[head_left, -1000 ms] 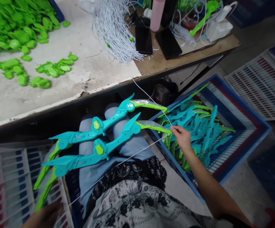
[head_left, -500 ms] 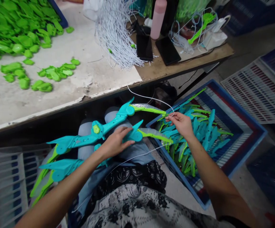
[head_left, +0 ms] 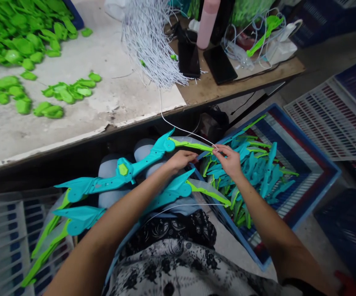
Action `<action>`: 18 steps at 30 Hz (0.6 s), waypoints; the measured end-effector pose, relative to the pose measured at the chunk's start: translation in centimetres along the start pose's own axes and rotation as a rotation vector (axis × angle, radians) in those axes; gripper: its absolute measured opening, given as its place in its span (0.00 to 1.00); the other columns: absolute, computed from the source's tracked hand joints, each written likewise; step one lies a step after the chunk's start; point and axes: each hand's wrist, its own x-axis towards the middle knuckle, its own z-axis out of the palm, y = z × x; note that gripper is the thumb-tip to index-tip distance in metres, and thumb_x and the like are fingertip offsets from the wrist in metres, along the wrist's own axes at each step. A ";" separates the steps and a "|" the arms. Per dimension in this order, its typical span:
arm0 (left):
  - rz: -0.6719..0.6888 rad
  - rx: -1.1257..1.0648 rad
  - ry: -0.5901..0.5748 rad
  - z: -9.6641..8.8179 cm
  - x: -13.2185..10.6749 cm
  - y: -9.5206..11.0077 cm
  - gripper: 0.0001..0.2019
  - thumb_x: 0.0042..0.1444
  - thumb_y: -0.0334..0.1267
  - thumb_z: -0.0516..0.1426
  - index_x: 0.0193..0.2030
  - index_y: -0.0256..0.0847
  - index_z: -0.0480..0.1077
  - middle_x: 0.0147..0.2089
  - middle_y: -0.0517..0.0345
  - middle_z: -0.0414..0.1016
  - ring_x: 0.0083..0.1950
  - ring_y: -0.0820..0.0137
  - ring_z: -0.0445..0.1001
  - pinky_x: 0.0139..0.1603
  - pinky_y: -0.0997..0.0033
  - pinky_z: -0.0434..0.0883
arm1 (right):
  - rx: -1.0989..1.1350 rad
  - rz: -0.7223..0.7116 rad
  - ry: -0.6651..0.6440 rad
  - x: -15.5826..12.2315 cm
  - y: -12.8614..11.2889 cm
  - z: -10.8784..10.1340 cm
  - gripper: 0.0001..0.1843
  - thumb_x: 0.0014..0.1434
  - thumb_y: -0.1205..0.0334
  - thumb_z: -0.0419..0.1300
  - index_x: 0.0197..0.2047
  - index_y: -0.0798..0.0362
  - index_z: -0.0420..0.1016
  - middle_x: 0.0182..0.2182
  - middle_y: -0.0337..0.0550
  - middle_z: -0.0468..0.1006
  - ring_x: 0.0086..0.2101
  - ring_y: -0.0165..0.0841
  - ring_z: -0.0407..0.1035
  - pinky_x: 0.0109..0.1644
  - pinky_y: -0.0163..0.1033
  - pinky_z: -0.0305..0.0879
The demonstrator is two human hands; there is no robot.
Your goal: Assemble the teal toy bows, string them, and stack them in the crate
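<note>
Two teal and green toy bows lie across my lap, the upper toy bow (head_left: 147, 162) and the lower toy bow (head_left: 173, 189). At the upper bow's right tip, my right hand (head_left: 228, 161) pinches a white cord (head_left: 184, 130) whose other end runs back to the table. Just below that bow's green limb is my left hand (head_left: 182, 159), its fingers drawn together; anything between them is hidden. Another white cord (head_left: 193, 204) leads from the lower bow's right tip towards my lap. My left forearm covers part of the lower bow.
A blue crate (head_left: 307, 205) of similar bow parts stands to my right. On the table (head_left: 110, 98) are green plastic pieces (head_left: 67, 91), a bundle of white cords (head_left: 150, 45), two phones (head_left: 220, 63) and a pink bottle (head_left: 207, 24). White slatted crate (head_left: 20, 238) at lower left.
My left hand has left the lower bow and moved right and up beside the upper bow's right limb. My right hand has shifted slightly left, bringing the cord lower along that tip.
</note>
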 end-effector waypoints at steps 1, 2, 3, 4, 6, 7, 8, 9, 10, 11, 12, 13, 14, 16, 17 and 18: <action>-0.033 -0.090 -0.028 0.5 0.7 0.0 0.11 0.57 0.33 0.54 0.44 0.32 0.74 0.38 0.48 0.78 0.35 0.71 0.74 0.35 0.73 0.68 | -0.007 -0.020 0.001 0.0 0.1 0.1 0.09 0.56 0.55 0.59 0.32 0.49 0.77 0.39 0.44 0.79 0.42 0.37 0.71 0.41 0.43 0.67; -0.061 -0.173 -0.061 0.9 1.4 0.0 0.11 0.58 0.31 0.53 0.43 0.32 0.74 0.37 0.49 0.78 0.35 0.72 0.74 0.35 0.74 0.68 | -0.019 -0.047 -0.002 -0.1 0.2 0.1 0.08 0.56 0.56 0.59 0.32 0.49 0.78 0.40 0.44 0.79 0.41 0.37 0.71 0.43 0.43 0.67; -0.088 -0.243 -0.102 1.3 1.9 0.1 0.10 0.58 0.30 0.53 0.42 0.32 0.74 0.35 0.49 0.78 0.33 0.72 0.74 0.34 0.74 0.68 | -0.035 -0.078 -0.007 -0.1 0.3 0.1 0.08 0.57 0.57 0.58 0.33 0.48 0.78 0.40 0.44 0.79 0.41 0.37 0.71 0.44 0.44 0.67; -0.112 -0.301 -0.150 1.6 2.4 0.1 0.09 0.58 0.28 0.52 0.40 0.32 0.74 0.33 0.50 0.78 0.32 0.73 0.74 0.34 0.73 0.68 | -0.054 -0.108 -0.012 -0.2 0.3 0.1 0.08 0.57 0.57 0.58 0.33 0.48 0.78 0.41 0.44 0.79 0.41 0.37 0.71 0.46 0.45 0.67; -0.151 -0.392 -0.269 2.0 3.2 0.1 0.10 0.59 0.27 0.50 0.37 0.32 0.73 0.32 0.51 0.77 0.31 0.72 0.75 0.34 0.73 0.69 | -0.087 -0.149 -0.012 -0.5 0.5 0.2 0.08 0.58 0.58 0.58 0.35 0.47 0.79 0.42 0.44 0.78 0.42 0.37 0.70 0.48 0.47 0.66; -0.164 -0.425 -0.331 2.2 3.5 0.0 0.10 0.59 0.27 0.50 0.36 0.31 0.73 0.32 0.50 0.77 0.31 0.72 0.75 0.34 0.73 0.70 | -0.096 -0.158 -0.007 -0.6 0.5 0.3 0.09 0.58 0.58 0.57 0.37 0.46 0.79 0.43 0.44 0.78 0.43 0.37 0.70 0.49 0.48 0.66; -0.172 -0.455 -0.382 2.4 3.9 0.0 0.09 0.59 0.28 0.50 0.35 0.31 0.72 0.32 0.51 0.77 0.32 0.72 0.76 0.35 0.73 0.70 | -0.100 -0.161 0.001 -0.7 0.6 0.4 0.10 0.58 0.59 0.56 0.38 0.45 0.79 0.44 0.44 0.77 0.44 0.38 0.70 0.50 0.49 0.66; -0.176 -0.482 -0.420 2.6 4.2 -0.1 0.08 0.59 0.29 0.51 0.35 0.31 0.72 0.32 0.51 0.77 0.32 0.72 0.76 0.36 0.73 0.70 | -0.100 -0.162 0.011 -0.9 0.7 0.5 0.10 0.59 0.59 0.56 0.40 0.45 0.79 0.45 0.44 0.77 0.44 0.38 0.70 0.50 0.49 0.66; -0.179 -0.504 -0.438 2.8 4.5 -0.2 0.07 0.59 0.30 0.53 0.35 0.31 0.72 0.31 0.51 0.77 0.32 0.73 0.76 0.37 0.73 0.70 | -0.097 -0.165 0.022 -1.0 0.8 0.7 0.11 0.59 0.59 0.55 0.41 0.44 0.78 0.46 0.44 0.77 0.45 0.38 0.69 0.51 0.49 0.65; -0.182 -0.519 -0.440 3.0 4.8 -0.3 0.06 0.58 0.30 0.54 0.35 0.32 0.72 0.30 0.52 0.77 0.31 0.73 0.76 0.37 0.74 0.71 | -0.093 -0.171 0.032 -1.0 0.9 0.8 0.12 0.60 0.59 0.55 0.42 0.44 0.78 0.46 0.44 0.76 0.45 0.38 0.69 0.51 0.49 0.65; -0.181 -0.527 -0.430 3.2 5.0 -0.4 0.06 0.58 0.31 0.55 0.34 0.32 0.72 0.29 0.52 0.76 0.30 0.74 0.75 0.37 0.74 0.71 | -0.090 -0.178 0.040 -1.1 1.1 0.9 0.12 0.60 0.59 0.54 0.43 0.44 0.78 0.46 0.44 0.76 0.45 0.38 0.69 0.51 0.49 0.65; -0.178 -0.523 -0.415 3.5 5.3 -0.5 0.06 0.58 0.31 0.54 0.34 0.32 0.71 0.28 0.53 0.76 0.29 0.75 0.75 0.36 0.75 0.71 | -0.088 -0.184 0.042 -1.1 1.2 1.1 0.13 0.60 0.60 0.54 0.44 0.45 0.77 0.46 0.44 0.76 0.46 0.37 0.69 0.51 0.48 0.65; -0.170 -0.505 -0.397 3.7 5.4 -0.5 0.07 0.59 0.31 0.54 0.33 0.31 0.71 0.28 0.53 0.76 0.28 0.75 0.74 0.35 0.76 0.70 | -0.089 -0.188 0.036 -1.1 1.3 1.2 0.13 0.60 0.60 0.54 0.45 0.45 0.77 0.46 0.45 0.75 0.46 0.37 0.69 0.51 0.48 0.65; -0.152 -0.419 -0.341 3.8 5.4 -0.5 0.09 0.60 0.30 0.51 0.31 0.31 0.70 0.26 0.54 0.75 0.25 0.76 0.73 0.31 0.76 0.70 | -0.103 -0.190 0.010 -1.1 1.5 1.4 0.14 0.60 0.59 0.55 0.48 0.46 0.76 0.47 0.46 0.75 0.47 0.37 0.69 0.51 0.46 0.66; -0.150 -0.347 -0.298 3.6 5.1 -0.4 0.10 0.60 0.29 0.50 0.30 0.31 0.69 0.24 0.54 0.74 0.23 0.75 0.72 0.29 0.75 0.70 | -0.118 -0.186 -0.001 -1.1 1.5 1.4 0.15 0.59 0.59 0.56 0.49 0.47 0.75 0.46 0.46 0.75 0.47 0.37 0.69 0.52 0.46 0.66; -0.149 -0.261 -0.241 3.2 4.5 -0.3 0.10 0.60 0.28 0.49 0.29 0.32 0.67 0.23 0.55 0.73 0.21 0.75 0.71 0.28 0.75 0.69 | -0.138 -0.180 -0.006 -1.1 1.6 1.5 0.15 0.59 0.58 0.57 0.50 0.47 0.74 0.46 0.47 0.75 0.47 0.38 0.69 0.52 0.45 0.66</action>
